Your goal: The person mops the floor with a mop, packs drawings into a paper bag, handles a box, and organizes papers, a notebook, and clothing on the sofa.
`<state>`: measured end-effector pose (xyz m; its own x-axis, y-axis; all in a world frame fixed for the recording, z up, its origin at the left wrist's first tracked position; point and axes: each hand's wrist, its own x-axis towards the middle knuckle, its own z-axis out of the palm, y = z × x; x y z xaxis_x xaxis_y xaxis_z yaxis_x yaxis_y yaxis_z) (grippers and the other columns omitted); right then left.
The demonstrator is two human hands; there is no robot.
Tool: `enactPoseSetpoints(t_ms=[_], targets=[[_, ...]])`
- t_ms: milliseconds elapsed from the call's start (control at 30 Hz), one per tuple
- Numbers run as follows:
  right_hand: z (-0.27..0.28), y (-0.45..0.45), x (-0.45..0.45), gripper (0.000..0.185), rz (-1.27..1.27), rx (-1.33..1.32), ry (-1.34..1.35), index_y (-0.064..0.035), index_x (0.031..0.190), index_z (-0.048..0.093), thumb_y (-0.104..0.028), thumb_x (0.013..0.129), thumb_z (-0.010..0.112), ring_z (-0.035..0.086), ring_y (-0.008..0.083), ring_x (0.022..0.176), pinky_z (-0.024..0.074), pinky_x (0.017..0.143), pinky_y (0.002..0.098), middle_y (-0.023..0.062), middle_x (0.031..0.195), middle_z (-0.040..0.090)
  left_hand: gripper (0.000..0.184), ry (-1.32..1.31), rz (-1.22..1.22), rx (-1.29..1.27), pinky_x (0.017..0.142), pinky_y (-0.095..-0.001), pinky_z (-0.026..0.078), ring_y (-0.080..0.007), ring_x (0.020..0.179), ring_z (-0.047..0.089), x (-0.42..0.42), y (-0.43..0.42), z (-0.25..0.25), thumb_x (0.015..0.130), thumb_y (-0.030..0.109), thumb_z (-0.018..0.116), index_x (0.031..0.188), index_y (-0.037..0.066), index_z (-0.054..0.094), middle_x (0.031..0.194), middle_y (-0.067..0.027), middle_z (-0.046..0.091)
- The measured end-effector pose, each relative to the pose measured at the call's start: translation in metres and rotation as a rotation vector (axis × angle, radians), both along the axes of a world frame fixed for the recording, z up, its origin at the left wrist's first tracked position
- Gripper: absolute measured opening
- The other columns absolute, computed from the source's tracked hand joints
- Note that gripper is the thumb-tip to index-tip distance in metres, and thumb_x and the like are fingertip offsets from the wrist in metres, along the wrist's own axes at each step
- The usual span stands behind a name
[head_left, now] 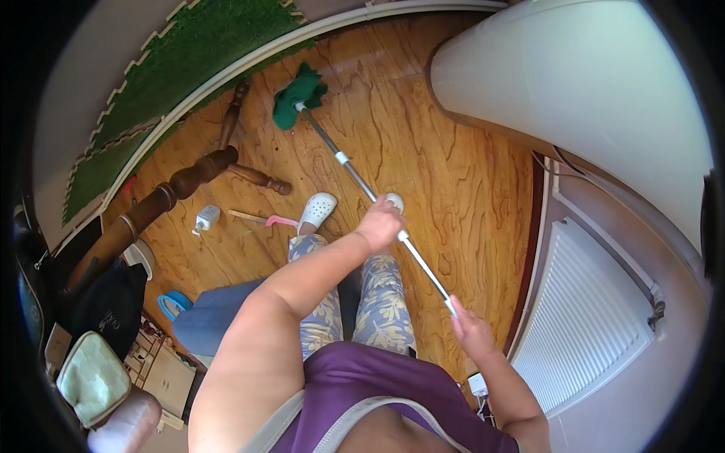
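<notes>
A mop with a long metal pole [325, 140] and white joints runs diagonally across the view. Its green cloth head [287, 106] rests on the wooden floor [445, 181] at the far side. Around the middle of the pole my left hand [380, 225] is closed, just above a white joint. My right hand [472, 332] grips the pole's upper end, near my right side. Both white clogs [319, 208] are on the floor below, the right one partly hidden behind my left hand.
A wooden coat stand [181, 185] with spread feet stands at the left, near a white pump bottle [207, 218] and a pink-headed stick [279, 221]. Behind me is a blue box seat [219, 313]. A large white cabinet [559, 68] and a radiator [585, 302] line the right.
</notes>
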<state>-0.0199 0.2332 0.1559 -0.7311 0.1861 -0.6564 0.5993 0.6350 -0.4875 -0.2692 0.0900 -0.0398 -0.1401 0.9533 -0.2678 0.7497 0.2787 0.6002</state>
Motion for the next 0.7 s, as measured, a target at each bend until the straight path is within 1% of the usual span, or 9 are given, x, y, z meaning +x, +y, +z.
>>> enactPoseSetpoints(t_ms=[67, 133, 267, 367, 500, 533, 600, 633, 700], targets=[[0.020, 0.026, 0.013, 0.050, 0.071, 0.131, -0.004, -0.0178, 0.131, 0.050, -0.013, 0.083, 0.063, 0.059, 0.0313, 0.058, 0.0497, 0.053, 0.0420, 0.0135, 0.075, 0.059, 0.004, 0.004, -0.047, 0.042, 0.096, -0.0429, 0.037, -0.0249, 0.085, 0.056, 0.009, 0.034, 0.019, 0.065, 0.009, 0.060, 0.069, 0.008, 0.063, 0.074, -0.0064, 0.060], [0.038, 0.049, 0.033, 0.049, 0.082, 0.173, -0.002, -0.0175, 0.129, 0.051, -0.012, 0.082, 0.064, 0.059, 0.0309, 0.057, 0.0494, 0.053, 0.0415, 0.0131, 0.075, 0.059, 0.004, -0.019, -0.076, 0.088, 0.091, -0.0408, 0.039, -0.0238, 0.084, 0.055, 0.022, 0.062, 0.040, 0.064, 0.009, 0.060, 0.068, 0.009, 0.063, 0.070, -0.0051, 0.060], [0.080, 0.087, 0.076, 0.048, 0.068, 0.241, -0.002, -0.0143, 0.127, 0.054, -0.009, 0.080, 0.064, 0.058, 0.0308, 0.056, 0.0480, 0.051, 0.0404, 0.0128, 0.073, 0.058, 0.004, -0.057, -0.094, 0.182, 0.089, -0.0427, 0.041, -0.0216, 0.081, 0.055, 0.060, 0.115, 0.072, 0.064, 0.009, 0.061, 0.068, 0.010, 0.062, 0.071, -0.0041, 0.060], [0.107, 0.108, 0.097, 0.046, -0.013, 0.258, 0.009, -0.0121, 0.125, 0.055, -0.008, 0.080, 0.063, 0.057, 0.0307, 0.055, 0.0468, 0.050, 0.0400, 0.0129, 0.070, 0.055, 0.003, -0.197, -0.109, 0.174, 0.097, -0.0464, 0.038, -0.0218, 0.084, 0.056, 0.080, 0.149, 0.095, 0.067, 0.004, 0.063, 0.068, 0.007, 0.063, 0.071, -0.0062, 0.059], [0.123, 0.128, 0.075, 0.047, 0.018, 0.336, -0.092, -0.0124, 0.127, 0.054, -0.006, 0.081, 0.062, 0.055, 0.0304, 0.053, 0.0450, 0.049, 0.0400, 0.0136, 0.068, 0.053, 0.003, -0.247, -0.091, 0.171, 0.102, -0.0477, 0.035, -0.0224, 0.087, 0.056, 0.086, 0.183, 0.083, 0.071, 0.004, 0.063, 0.069, 0.005, 0.063, 0.075, -0.0076, 0.059], [0.121, 0.133, 0.058, 0.049, 0.028, 0.357, -0.125, -0.0143, 0.128, 0.053, -0.005, 0.081, 0.062, 0.054, 0.0305, 0.053, 0.0449, 0.050, 0.0409, 0.0137, 0.067, 0.052, 0.002, -0.252, -0.094, 0.117, 0.103, -0.0470, 0.035, -0.0226, 0.089, 0.056, 0.078, 0.192, 0.076, 0.073, 0.004, 0.063, 0.072, 0.005, 0.064, 0.079, -0.0082, 0.060], [0.113, 0.135, 0.008, 0.047, 0.029, 0.393, -0.144, -0.0150, 0.128, 0.054, -0.006, 0.082, 0.061, 0.055, 0.0308, 0.053, 0.0453, 0.052, 0.0415, 0.0140, 0.068, 0.053, 0.002, -0.264, -0.103, 0.059, 0.103, -0.0462, 0.035, -0.0227, 0.092, 0.056, 0.068, 0.207, 0.053, 0.075, 0.005, 0.063, 0.075, 0.006, 0.065, 0.082, -0.0087, 0.060], [0.107, 0.139, -0.013, 0.046, 0.034, 0.432, -0.158, -0.0156, 0.127, 0.055, -0.006, 0.083, 0.061, 0.055, 0.0312, 0.054, 0.0457, 0.053, 0.0421, 0.0143, 0.069, 0.054, 0.004, -0.295, -0.040, 0.021, 0.104, -0.0458, 0.034, -0.0229, 0.095, 0.055, 0.066, 0.214, 0.038, 0.076, 0.006, 0.062, 0.078, 0.007, 0.065, 0.086, -0.0088, 0.061], [0.090, 0.152, -0.036, 0.041, -0.045, 0.434, -0.194, -0.0161, 0.123, 0.059, -0.006, 0.084, 0.061, 0.058, 0.0307, 0.058, 0.0473, 0.057, 0.0389, 0.0166, 0.071, 0.057, 0.006, -0.324, 0.022, -0.020, 0.104, -0.0454, 0.034, -0.0230, 0.097, 0.055, 0.051, 0.229, 0.014, 0.077, 0.006, 0.062, 0.082, 0.008, 0.065, 0.090, -0.0089, 0.062]])
